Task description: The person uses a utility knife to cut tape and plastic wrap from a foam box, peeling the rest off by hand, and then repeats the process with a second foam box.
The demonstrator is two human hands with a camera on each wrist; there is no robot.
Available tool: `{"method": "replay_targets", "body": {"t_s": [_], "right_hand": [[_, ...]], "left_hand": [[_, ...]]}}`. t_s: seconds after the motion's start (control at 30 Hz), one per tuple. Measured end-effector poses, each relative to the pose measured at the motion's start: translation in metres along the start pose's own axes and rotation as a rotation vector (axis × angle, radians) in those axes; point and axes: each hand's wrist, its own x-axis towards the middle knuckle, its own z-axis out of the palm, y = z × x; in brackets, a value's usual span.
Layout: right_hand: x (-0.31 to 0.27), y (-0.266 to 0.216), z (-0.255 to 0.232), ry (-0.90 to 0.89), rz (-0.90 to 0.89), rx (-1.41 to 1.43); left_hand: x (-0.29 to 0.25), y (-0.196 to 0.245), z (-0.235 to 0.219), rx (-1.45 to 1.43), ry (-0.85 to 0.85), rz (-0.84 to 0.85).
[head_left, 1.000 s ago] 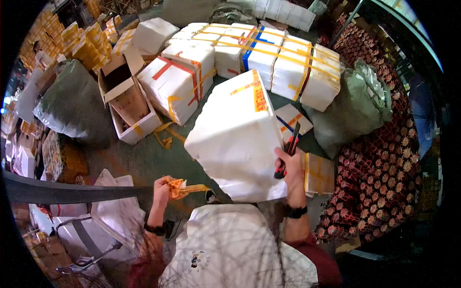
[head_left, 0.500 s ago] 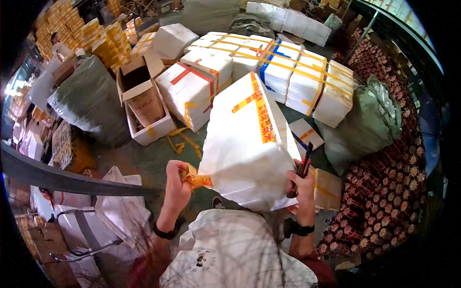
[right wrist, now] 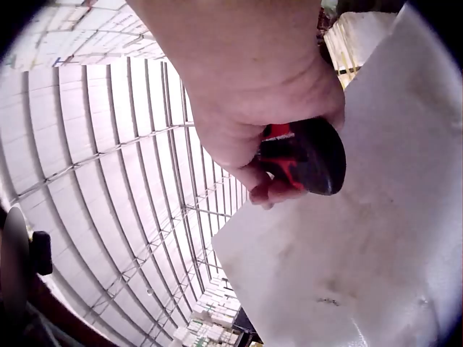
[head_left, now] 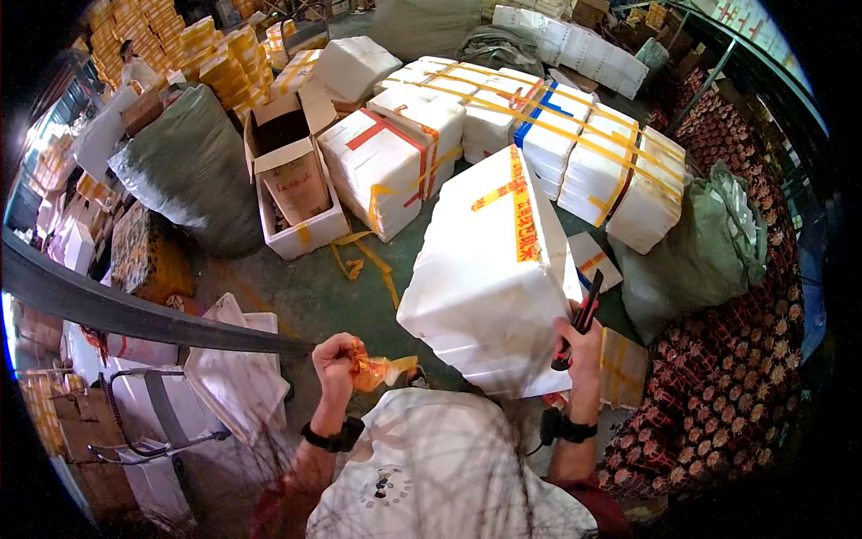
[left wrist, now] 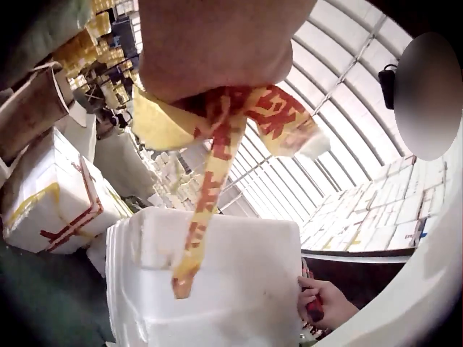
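A large white foam box (head_left: 476,287) stands tilted in front of the person, with orange printed packing tape (head_left: 526,225) along its upper right edge. At its lower left, apart from it, the left hand (head_left: 335,364) grips a crumpled wad of yellow tape (head_left: 368,370) with red print. In the left wrist view, a loose tape strip (left wrist: 211,191) hangs from that hand in front of the box. The right hand (head_left: 584,349) holds a red and black utility knife (head_left: 585,316) at the box's right side, blade end pointing up. In the right wrist view, the knife's dark butt (right wrist: 322,155) sticks out of the fist.
Taped white foam boxes (head_left: 602,162) stand in a row beyond. An open carton (head_left: 285,144) and green sacks (head_left: 193,171) flank the floor. Stacked red-netted goods (head_left: 718,404) line the right. A dark bar (head_left: 162,319) crosses at left; tape scraps (head_left: 368,260) lie on the floor.
The left hand with the tape rose to the box's left edge, then drew back left and away from it. The right hand keeps the knife at the box's side. The head view has shifted.
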Motion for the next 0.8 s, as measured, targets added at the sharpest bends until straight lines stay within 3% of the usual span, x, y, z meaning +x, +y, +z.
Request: {"method": "replay_targets", "body": {"t_s": [0.1, 0.2, 0.33, 0.43, 0.47, 0.53, 0.6, 0.8], "right_hand": [[0.003, 0.006, -0.005, -0.001, 0.0, -0.019], [0.004, 0.003, -0.004, 0.013, 0.021, -0.031], [0.001, -0.002, -0.003, 0.006, 0.044, -0.081], [0.003, 0.002, -0.003, -0.017, 0.037, -0.079], [0.003, 0.003, -0.002, -0.023, 0.043, -0.082], [0.002, 0.001, -0.002, -0.041, 0.06, -0.097], [0.001, 0.001, 0.0, -0.016, 0.081, -0.105], [0.003, 0.006, -0.002, -0.012, 0.072, -0.134]], "left_hand": [[0.0, 0.001, 0.0, -0.068, -0.012, -0.072], [0.003, 0.021, 0.009, 0.071, -0.246, -0.366], [-0.032, 0.007, 0.021, 0.533, -0.291, -0.143], [-0.038, 0.005, 0.023, 0.708, -0.285, 0.165], [-0.036, -0.005, 0.026, 0.58, -0.199, 0.207], [-0.032, -0.022, 0.0, 0.536, -0.159, 0.097], [-0.024, -0.014, -0.002, 0.508, -0.08, 0.042], [0.0, -0.005, -0.005, 0.307, -0.082, -0.169]]}}
